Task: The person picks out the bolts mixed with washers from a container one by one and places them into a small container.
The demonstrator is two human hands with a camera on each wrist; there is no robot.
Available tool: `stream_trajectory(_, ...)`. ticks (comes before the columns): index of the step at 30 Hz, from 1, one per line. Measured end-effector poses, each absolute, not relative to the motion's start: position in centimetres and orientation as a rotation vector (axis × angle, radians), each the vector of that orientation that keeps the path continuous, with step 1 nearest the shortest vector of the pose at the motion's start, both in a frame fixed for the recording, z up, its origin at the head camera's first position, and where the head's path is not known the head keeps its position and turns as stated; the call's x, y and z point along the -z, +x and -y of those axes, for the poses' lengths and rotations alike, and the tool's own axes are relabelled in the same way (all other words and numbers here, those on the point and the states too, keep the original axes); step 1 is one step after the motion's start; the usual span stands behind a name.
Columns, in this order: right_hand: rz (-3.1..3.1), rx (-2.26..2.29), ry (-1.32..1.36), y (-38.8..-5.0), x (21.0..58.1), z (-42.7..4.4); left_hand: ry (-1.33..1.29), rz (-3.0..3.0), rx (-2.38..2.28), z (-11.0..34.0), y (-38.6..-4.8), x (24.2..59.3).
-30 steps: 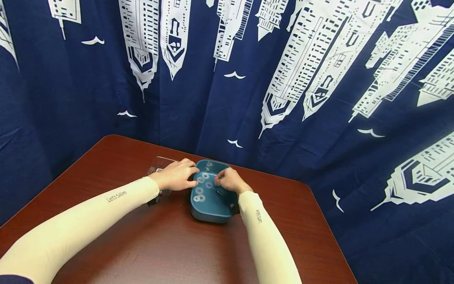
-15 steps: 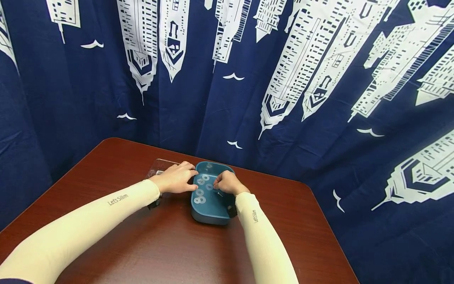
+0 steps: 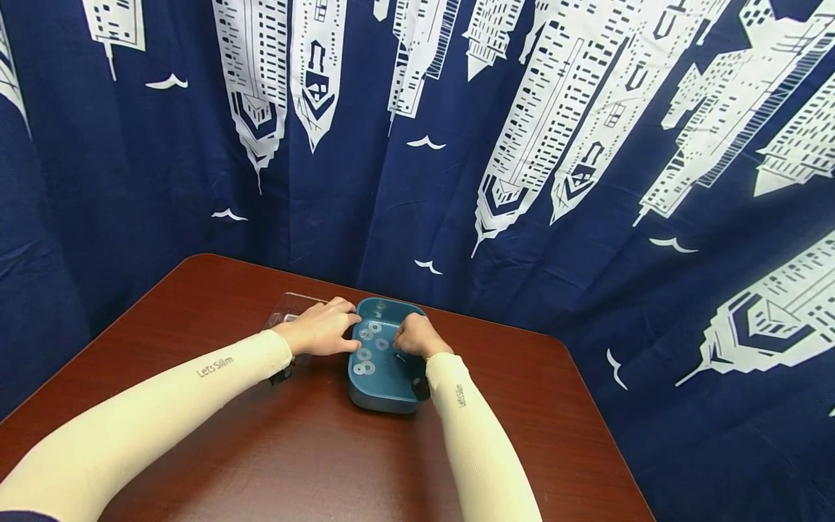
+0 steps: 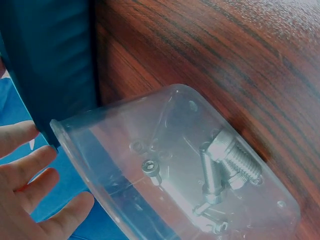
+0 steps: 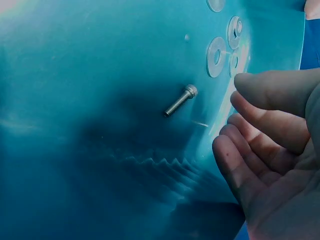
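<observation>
A blue bin (image 3: 381, 403) holds several flat washers (image 5: 216, 58) along its left side and a small socket-head screw (image 5: 180, 101) on its floor. My right hand (image 3: 420, 336) reaches down inside, fingers loosely bent beside the screw. The right wrist view shows nothing between its thumb and fingers. At the bin's left rim rests my left hand (image 3: 322, 328), fingers spread, tips touching the rim. Just beyond it and partly covered is a clear plastic container (image 4: 177, 92). Thick bolts (image 4: 210, 172) and a smaller socket-head screw (image 4: 150, 167) lie in it.
A brown wooden table (image 3: 287, 457) carries both containers, close to its far edge. Behind hangs a dark blue curtain (image 3: 365, 188) printed with white buildings. The bin's raised walls surround the right hand.
My right hand's fingers have turned slightly further down into the bin. The left hand keeps its place at the rim. The head view has shifted a little.
</observation>
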State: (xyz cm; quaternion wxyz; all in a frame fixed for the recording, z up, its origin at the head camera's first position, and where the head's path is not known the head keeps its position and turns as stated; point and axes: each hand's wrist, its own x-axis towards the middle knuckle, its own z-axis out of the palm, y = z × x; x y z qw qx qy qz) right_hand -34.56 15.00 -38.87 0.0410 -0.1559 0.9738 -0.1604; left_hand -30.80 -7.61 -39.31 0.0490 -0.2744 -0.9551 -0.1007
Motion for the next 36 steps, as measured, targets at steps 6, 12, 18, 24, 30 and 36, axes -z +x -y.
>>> stream_trajectory(6, -2.99, 0.507, -0.45, -34.8, 39.3, -14.7, -0.836, 2.921, 0.321, 7.7, -30.7, 39.3)
stream_trajectory(12, -3.012, 0.451, -0.4, -34.9, 39.5, -14.3, -0.835, 2.919, 0.326, 7.7, -30.7, 39.2)
stream_trajectory(18, -3.021, 0.362, -0.32, -35.1, 39.5, -14.2, -0.836, 2.924, 0.312, 7.6, -30.8, 39.2)
stream_trajectory(24, -2.959, 0.324, -0.23, -34.8, 39.4, -13.9, -0.832, 2.929, 0.31, 7.6, -30.7, 39.3)
stream_trajectory(30, -2.991, 0.222, -0.264, -34.6, 39.6, -13.7, -0.82, 2.929, 0.308, 7.5, -30.7, 39.4)
stream_trajectory(36, -3.017, 0.195, -0.288, -34.9, 40.1, -13.7, -0.82, 2.927, 0.313, 7.6, -30.7, 39.4)
